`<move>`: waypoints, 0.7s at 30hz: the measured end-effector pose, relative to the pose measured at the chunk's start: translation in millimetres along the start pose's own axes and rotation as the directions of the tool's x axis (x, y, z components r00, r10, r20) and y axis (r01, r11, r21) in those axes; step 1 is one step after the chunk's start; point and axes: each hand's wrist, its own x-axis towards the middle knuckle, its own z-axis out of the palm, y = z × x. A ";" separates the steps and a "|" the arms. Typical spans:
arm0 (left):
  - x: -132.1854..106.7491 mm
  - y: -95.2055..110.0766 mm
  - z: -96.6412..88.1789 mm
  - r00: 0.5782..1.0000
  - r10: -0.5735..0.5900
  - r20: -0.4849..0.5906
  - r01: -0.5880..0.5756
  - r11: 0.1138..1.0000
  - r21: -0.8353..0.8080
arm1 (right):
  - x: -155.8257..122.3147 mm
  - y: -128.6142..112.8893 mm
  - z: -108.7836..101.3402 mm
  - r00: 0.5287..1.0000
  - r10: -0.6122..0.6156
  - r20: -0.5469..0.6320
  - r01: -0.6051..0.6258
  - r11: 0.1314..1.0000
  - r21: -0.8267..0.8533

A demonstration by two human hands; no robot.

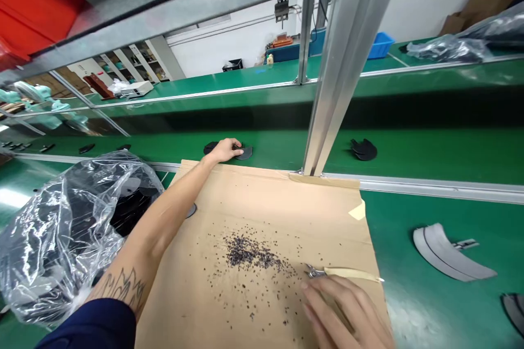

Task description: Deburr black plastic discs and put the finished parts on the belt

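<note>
At the far edge of the work surface, my left hand (pixel 225 150) reaches onto the green strip, its fingers closed on a small dark grey plastic part (pixel 245 154). Another black piece (pixel 210 147) lies just left of that hand. Low on the right, my right hand (pixel 347 311) is curled around a pair of small nippers with pale yellow handles (pixel 352 273); the metal jaws point left and one handle shows above the fingers. Many tiny dark trimmings (pixel 248 252) are scattered on the cardboard sheet (pixel 196 289) between my hands.
A clear plastic bag (pixel 77 229) with black parts stands at the left. An upright metal post (pixel 339 65) rises behind the cardboard. Beyond it lies a dark part (pixel 363 149) on the green strip. A curved grey piece (pixel 450 253) is at the right. A red bin (pixel 36 0) hangs over the upper left.
</note>
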 end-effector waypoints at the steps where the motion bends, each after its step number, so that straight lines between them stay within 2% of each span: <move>1: -1.6 6.5 4.2 1.000 0.004 -0.012 -0.004 0.999 -0.045 | 1.2 -1.1 0.4 1.000 0.003 -0.019 -0.003 1.000 0.015; 4: -16.4 30.7 1.5 0.998 0.053 -0.045 -0.060 0.980 -0.192 | 6.4 -6.3 -2.2 0.999 0.027 -0.042 -0.025 0.998 0.049; 7: -53.5 59.0 -10.7 0.989 0.147 -0.035 -0.150 0.933 -0.326 | 12.4 -12.3 -7.1 0.996 0.081 -0.032 -0.078 0.992 0.099; 9: -94.5 77.7 -13.2 0.978 0.207 -0.009 -0.194 0.902 -0.387 | 14.4 -15.0 -8.2 0.992 0.124 -0.022 -0.119 0.982 0.143; 11: -146.2 96.3 -7.1 0.962 0.269 0.045 -0.221 0.865 -0.451 | 14.2 -16.6 -6.2 0.978 0.210 -0.006 -0.203 0.953 0.225; 12: -173.5 105.5 -1.0 0.931 0.346 0.114 -0.233 0.805 -0.546 | 13.7 -17.2 -4.5 0.960 0.280 0.019 -0.273 0.916 0.294; 14: -223.3 122.1 13.5 0.861 0.468 0.198 -0.222 0.696 -0.682 | 13.4 -18.4 -0.8 0.902 0.413 0.124 -0.421 0.782 0.460; 16: -258.4 131.8 23.5 0.837 0.498 0.227 -0.228 0.694 -0.683 | 14.8 -20.3 1.2 0.842 0.461 0.281 -0.530 0.609 0.590; 18: -273.9 129.0 20.3 0.835 0.479 0.271 -0.281 0.794 -0.540 | 17.6 -23.3 0.5 0.792 0.459 0.404 -0.603 0.483 0.634; 19: -274.5 121.9 12.9 0.852 0.440 0.284 -0.304 0.857 -0.416 | 19.2 -25.1 -0.3 0.771 0.469 0.431 -0.628 0.445 0.638; 21: -264.7 97.0 -11.0 0.916 0.308 0.256 -0.288 0.951 -0.115 | 22.0 -28.5 -1.7 0.737 0.513 0.441 -0.658 0.392 0.643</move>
